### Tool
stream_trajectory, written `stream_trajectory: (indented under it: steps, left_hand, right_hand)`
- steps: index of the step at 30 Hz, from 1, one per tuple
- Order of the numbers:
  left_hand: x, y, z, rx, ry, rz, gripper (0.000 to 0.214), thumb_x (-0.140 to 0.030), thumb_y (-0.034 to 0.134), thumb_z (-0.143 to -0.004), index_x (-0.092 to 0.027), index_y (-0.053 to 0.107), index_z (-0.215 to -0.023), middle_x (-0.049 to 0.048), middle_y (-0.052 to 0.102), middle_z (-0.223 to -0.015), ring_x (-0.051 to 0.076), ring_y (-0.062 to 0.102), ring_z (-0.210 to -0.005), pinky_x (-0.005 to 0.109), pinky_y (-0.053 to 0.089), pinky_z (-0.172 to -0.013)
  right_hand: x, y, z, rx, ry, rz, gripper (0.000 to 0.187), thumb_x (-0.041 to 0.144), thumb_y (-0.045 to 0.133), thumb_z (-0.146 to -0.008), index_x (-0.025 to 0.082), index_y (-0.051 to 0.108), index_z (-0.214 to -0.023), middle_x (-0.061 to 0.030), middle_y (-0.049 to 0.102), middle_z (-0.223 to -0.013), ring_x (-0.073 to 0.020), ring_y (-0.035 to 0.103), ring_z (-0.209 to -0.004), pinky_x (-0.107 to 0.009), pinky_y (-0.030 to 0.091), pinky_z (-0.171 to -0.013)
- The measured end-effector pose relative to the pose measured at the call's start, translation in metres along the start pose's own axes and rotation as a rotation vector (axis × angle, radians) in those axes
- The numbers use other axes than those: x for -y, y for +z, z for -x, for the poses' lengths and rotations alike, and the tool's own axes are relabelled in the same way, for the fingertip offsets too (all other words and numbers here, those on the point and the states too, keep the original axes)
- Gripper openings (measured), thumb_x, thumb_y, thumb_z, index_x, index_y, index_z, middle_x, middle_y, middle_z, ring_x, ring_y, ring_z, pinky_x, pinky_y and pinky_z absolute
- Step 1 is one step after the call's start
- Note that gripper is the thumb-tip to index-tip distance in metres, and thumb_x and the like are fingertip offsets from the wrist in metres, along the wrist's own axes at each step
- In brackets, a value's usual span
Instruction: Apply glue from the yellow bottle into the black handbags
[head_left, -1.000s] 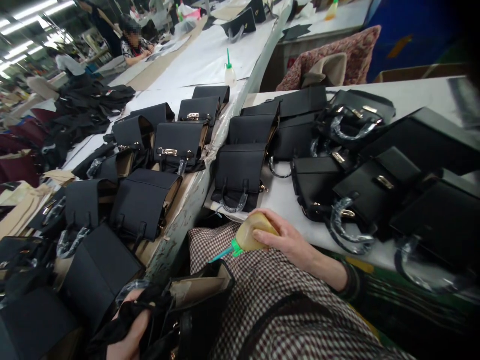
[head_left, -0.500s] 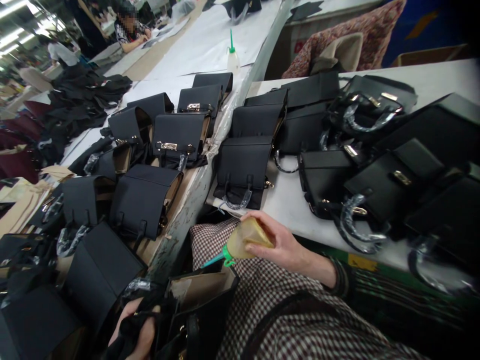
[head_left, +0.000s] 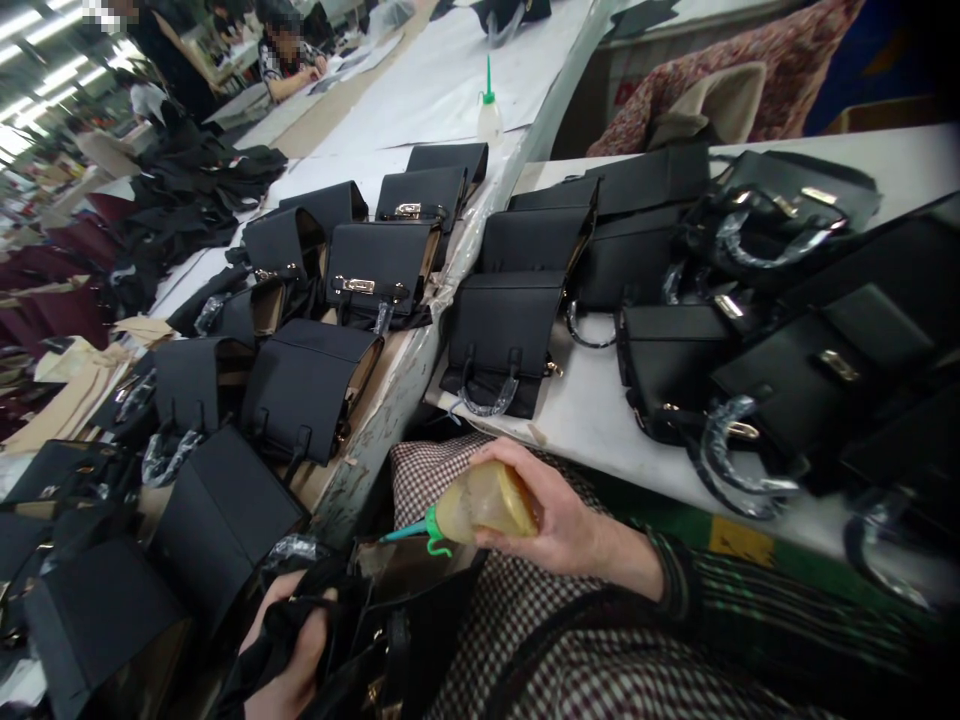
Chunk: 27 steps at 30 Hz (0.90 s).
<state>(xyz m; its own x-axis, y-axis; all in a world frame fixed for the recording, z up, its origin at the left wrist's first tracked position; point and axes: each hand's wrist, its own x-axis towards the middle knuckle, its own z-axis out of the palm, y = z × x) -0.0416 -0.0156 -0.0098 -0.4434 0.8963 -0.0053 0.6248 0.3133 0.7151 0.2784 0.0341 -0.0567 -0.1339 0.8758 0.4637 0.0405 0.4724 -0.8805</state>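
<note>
Head view: the open bag (head_left: 442,615) sits against your checked apron (head_left: 562,650)
Your right hand (head_left: 559,515): fingers wrapped round a tilted squeeze bottle (head_left: 480,505), its nozzle (head_left: 405,533) at the bag's rim, contact unclear
Your left hand (head_left: 306,650): fingers gripping bunched black cloth (head_left: 274,645) beside that bag
Black handbags (head_left: 499,320): to both sides of you

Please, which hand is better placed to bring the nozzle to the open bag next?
Probably the right hand: it holds the squeeze bottle, whose nozzle points towards the open bag. The left hand holds black material.
</note>
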Motion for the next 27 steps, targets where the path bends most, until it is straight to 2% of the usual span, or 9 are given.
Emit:
stream_trajectory:
  steps: [4,7,13,18,24,27]
  left_hand:
    - [-0.013,-0.001,0.005,0.035,-0.016,0.041,0.035,-0.055,0.073,-0.072,-0.024,0.068,-0.087,-0.0034,0.072,-0.070,0.019,0.065,-0.063,0.030,0.052,-0.062]
    - [-0.020,-0.001,0.007,0.048,-0.006,0.049,0.033,-0.054,0.072,-0.072,-0.024,0.069,-0.087,-0.0036,0.072,-0.074,0.018,0.066,-0.067,0.029,0.051,-0.066]
    - [-0.023,-0.001,0.008,0.055,-0.074,0.083,0.030,-0.047,0.073,-0.071,-0.024,0.068,-0.089,-0.0032,0.072,-0.070,0.018,0.064,-0.063,0.029,0.051,-0.061]
    - [-0.027,0.002,0.010,0.043,-0.071,0.094,0.026,-0.041,0.075,-0.073,-0.023,0.067,-0.089,-0.0051,0.072,-0.070,0.017,0.064,-0.064,0.026,0.050,-0.063]
    - [-0.032,0.002,0.013,0.056,-0.034,0.013,0.025,-0.043,0.073,-0.074,-0.024,0.069,-0.088,-0.0041,0.073,-0.076,0.019,0.067,-0.069,0.029,0.052,-0.068]
    - [-0.025,0.004,0.012,0.053,0.068,-0.036,0.027,-0.049,0.069,-0.077,-0.024,0.069,-0.087,-0.0023,0.074,-0.079,0.020,0.068,-0.071,0.030,0.053,-0.068]
  right_hand:
    - [0.002,-0.001,0.000,0.003,-0.004,0.024,0.059,0.040,0.082,-0.089,0.025,0.050,-0.137,-0.0085,0.064,-0.118,-0.0248,0.065,-0.103,-0.037,0.057,-0.096]
    - [0.001,-0.005,0.003,0.008,0.006,0.056,0.056,0.039,0.080,-0.090,0.025,0.051,-0.136,-0.0090,0.064,-0.119,-0.0250,0.065,-0.105,-0.036,0.057,-0.095]
    - [-0.010,-0.015,0.016,0.017,0.011,0.148,0.055,0.041,0.078,-0.092,0.024,0.050,-0.136,-0.0107,0.065,-0.119,-0.0263,0.066,-0.105,-0.038,0.057,-0.094]
    - [-0.023,-0.017,0.029,0.021,0.041,0.213,0.056,0.044,0.078,-0.092,0.022,0.051,-0.136,-0.0128,0.066,-0.120,-0.0281,0.068,-0.106,-0.041,0.058,-0.093]
    - [-0.028,-0.019,0.033,-0.024,0.058,0.255,0.053,0.043,0.076,-0.092,0.020,0.051,-0.133,-0.0140,0.067,-0.119,-0.0295,0.069,-0.106,-0.044,0.059,-0.094]
    - [-0.031,-0.021,0.034,-0.008,0.093,0.275,0.052,0.043,0.075,-0.093,0.019,0.052,-0.132,-0.0149,0.067,-0.120,-0.0301,0.068,-0.107,-0.045,0.059,-0.094]
